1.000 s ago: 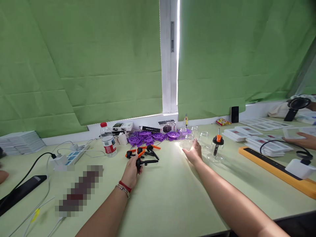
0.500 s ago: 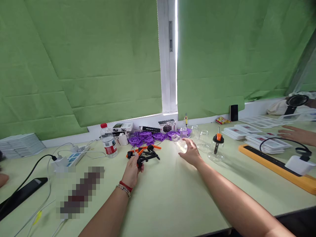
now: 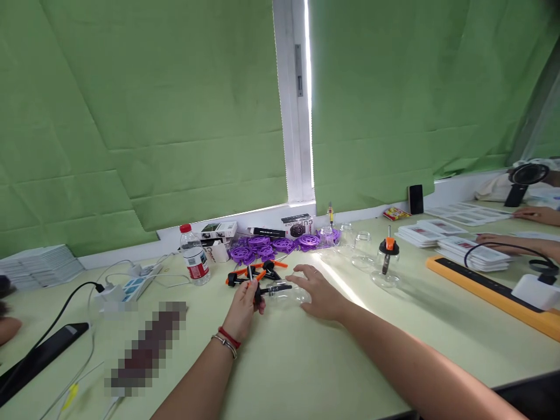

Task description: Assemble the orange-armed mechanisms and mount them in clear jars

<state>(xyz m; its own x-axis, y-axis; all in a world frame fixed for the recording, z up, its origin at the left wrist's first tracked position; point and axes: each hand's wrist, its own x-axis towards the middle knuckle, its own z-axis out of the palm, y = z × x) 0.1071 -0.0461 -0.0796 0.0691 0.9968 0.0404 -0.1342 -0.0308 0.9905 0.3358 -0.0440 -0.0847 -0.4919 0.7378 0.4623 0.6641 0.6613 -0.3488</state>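
Observation:
My left hand (image 3: 245, 300) is closed round a black bottle top (image 3: 257, 293) with an orange part and a long black stem pointing right. My right hand (image 3: 321, 294) curves its fingers round the base of a clear glass bottle (image 3: 294, 297), which lies on its side just above the table. The stem reaches into the bottle's mouth; whether cap and rim touch, I cannot tell. Beyond my left hand lies a small heap of black and orange tops (image 3: 236, 278). At right stands another glass bottle (image 3: 387, 280) with such a top on it.
Behind are purple openwork discs (image 3: 262, 248), small boxes (image 3: 219, 230) and several clear glass bottles (image 3: 362, 245). A red-capped water bottle (image 3: 195, 259) stands left, near a power strip (image 3: 139, 283) and cables. At right are an orange bar (image 3: 494, 297), white stacks (image 3: 472, 252) and another person's hands.
My right hand has brought the glass bottle left and nearer me, from the purple discs to my left hand. The top's stem is now inside the bottle.

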